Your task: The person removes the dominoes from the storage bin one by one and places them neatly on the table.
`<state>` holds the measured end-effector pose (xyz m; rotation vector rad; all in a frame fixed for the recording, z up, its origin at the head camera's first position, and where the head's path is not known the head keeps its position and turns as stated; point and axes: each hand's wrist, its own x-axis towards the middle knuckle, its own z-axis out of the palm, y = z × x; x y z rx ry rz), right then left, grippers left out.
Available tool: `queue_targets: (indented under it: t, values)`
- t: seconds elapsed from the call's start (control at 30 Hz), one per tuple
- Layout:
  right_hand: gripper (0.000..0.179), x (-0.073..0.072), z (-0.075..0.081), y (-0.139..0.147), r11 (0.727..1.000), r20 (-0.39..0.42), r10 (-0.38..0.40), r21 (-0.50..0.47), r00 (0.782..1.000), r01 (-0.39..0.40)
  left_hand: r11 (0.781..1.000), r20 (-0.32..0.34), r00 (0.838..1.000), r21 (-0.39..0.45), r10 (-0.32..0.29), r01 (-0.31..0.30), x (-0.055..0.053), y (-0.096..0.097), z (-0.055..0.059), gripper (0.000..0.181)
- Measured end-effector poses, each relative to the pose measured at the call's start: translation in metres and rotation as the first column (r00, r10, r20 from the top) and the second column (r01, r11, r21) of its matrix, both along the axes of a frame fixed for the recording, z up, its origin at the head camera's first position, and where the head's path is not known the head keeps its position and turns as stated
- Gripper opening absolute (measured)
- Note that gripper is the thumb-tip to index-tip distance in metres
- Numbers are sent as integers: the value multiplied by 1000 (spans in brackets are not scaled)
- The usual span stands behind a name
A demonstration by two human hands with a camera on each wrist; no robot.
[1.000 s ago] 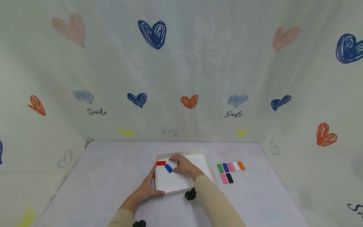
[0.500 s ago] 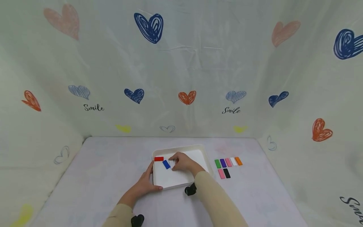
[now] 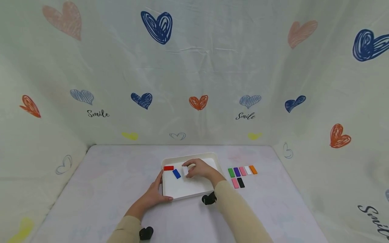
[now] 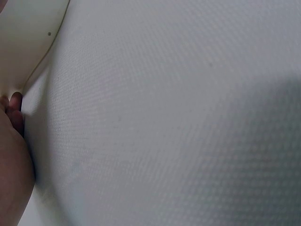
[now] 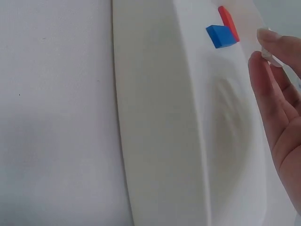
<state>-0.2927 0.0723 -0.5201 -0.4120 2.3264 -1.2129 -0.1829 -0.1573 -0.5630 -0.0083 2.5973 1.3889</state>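
My right hand [image 3: 199, 168] pinches a small white rectangular block [image 3: 185, 170] between thumb and fingertips above the white tray [image 3: 189, 193]. In the right wrist view, the white block [image 5: 266, 54] shows only partly between the fingertips. Left of it in the tray lie a blue block [image 3: 176, 173], turned at a slant, and a red block [image 3: 168, 168] near the back left corner. My left hand [image 3: 153, 195] rests against the tray's left end, fingers stretched along the side and thumb at the front edge. The left wrist view catches just part of this hand [image 4: 11, 155].
Right of the tray, several similar blocks lie on the white table [image 3: 267, 209]: green [image 3: 231, 172], purple [image 3: 237, 172], pink [image 3: 242, 171], white [image 3: 248, 170] and orange [image 3: 253, 169] in a back row, pink [image 3: 235, 183] and black [image 3: 240, 182] in front. A heart-printed curtain [image 3: 170, 74] surrounds the table.
My right hand has drawn the white block slightly right and up, apart from the blue block. The left hand keeps its place on the tray. The head view has shifted, moving the whole scene upward.
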Motion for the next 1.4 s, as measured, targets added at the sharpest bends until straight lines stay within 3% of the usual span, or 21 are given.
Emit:
queue_targets:
  t: [0.27, 0.6, 0.8, 0.93, 1.07, 1.4]
  values:
    - [48, -2, 12, 20, 989, 1, 57, -140, 998, -56, 1000, 1, 1000, 5, 5, -5, 2, 0, 6, 127]
    - [52, 4, 27, 59, 986, -33, 56, -154, 998, -61, 1000, -17, 1000, 9, -6, 6, 1, 0, 1, 127]
    - [52, 11, 39, 93, 991, -64, 14, -132, 998, -22, 1000, -11, 1000, 1, -6, 6, 1, 0, 1, 128]
    - [52, 12, 42, 116, 993, -82, -64, -108, 995, 55, 1000, -2, 1000, -1, -1, 1, 1, -2, 3, 127]
    - [52, 17, 40, 140, 985, -76, -131, -119, 988, 121, 1000, 6, 1000, -2, 2, -2, 0, -1, 5, 126]
    - [55, 35, 31, 181, 968, -46, -182, -183, 982, 170, 1000, -4, 1000, -5, 0, 0, 0, 0, 4, 126]
